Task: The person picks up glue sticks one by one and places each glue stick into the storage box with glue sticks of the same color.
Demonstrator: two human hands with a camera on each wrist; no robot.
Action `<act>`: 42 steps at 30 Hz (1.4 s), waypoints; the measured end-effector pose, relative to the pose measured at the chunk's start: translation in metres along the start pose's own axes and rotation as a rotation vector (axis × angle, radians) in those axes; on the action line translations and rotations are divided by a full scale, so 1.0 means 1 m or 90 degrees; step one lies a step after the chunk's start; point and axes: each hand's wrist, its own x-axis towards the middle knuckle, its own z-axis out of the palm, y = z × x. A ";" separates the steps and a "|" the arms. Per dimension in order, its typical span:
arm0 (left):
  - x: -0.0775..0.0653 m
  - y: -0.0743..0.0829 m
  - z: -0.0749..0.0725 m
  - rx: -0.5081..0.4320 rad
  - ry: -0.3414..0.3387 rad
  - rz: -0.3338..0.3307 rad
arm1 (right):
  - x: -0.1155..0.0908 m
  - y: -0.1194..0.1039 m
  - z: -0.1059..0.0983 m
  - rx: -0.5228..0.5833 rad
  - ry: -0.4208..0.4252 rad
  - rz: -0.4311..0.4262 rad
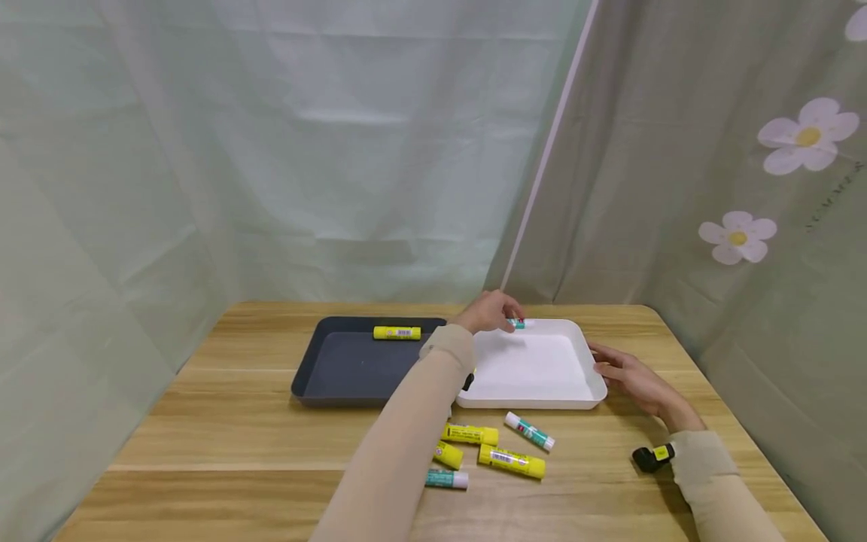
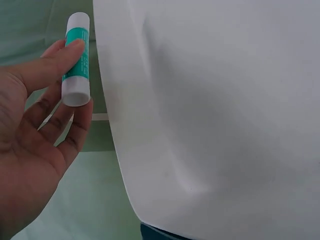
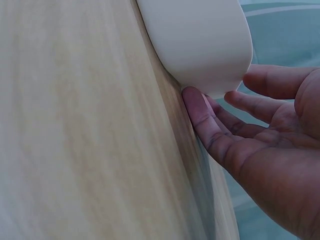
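Over the far edge of the white tray point(image 1: 531, 369), my left hand point(image 1: 491, 311) pinches a green and white glue stick point(image 2: 77, 62) between thumb and fingers. In the left wrist view the glue stick stands out beside the tray's rim. My right hand point(image 1: 633, 379) is at the tray's right side, its fingers fairly straight and spread. The right wrist view shows its fingertips point(image 3: 192, 97) right at the tray's outer corner, close to the tabletop. A yellow glue stick point(image 1: 396, 333) lies in the dark grey tray point(image 1: 318, 376), partly hidden by my left arm.
Several loose glue sticks lie in front of the trays: yellow ones such as this glue stick point(image 1: 511, 461), and green and white ones such as this glue stick point(image 1: 530, 431). My left sleeve covers part of them. Curtains point(image 1: 372, 188) hang behind the wooden table point(image 1: 223, 452).
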 end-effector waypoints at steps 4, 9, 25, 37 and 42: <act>0.003 -0.001 0.005 0.050 -0.003 0.007 | -0.001 0.000 0.000 -0.002 0.002 0.001; 0.004 0.001 0.012 0.116 -0.012 0.019 | -0.001 0.000 0.000 -0.003 0.002 0.003; 0.001 0.000 0.020 0.289 0.004 -0.017 | 0.001 -0.005 0.003 -0.014 0.001 0.007; -0.003 0.003 0.026 0.380 0.025 -0.006 | 0.002 -0.004 0.004 -0.012 0.000 0.006; -0.002 0.002 0.026 0.392 0.032 0.002 | 0.002 -0.004 0.004 -0.016 0.001 0.011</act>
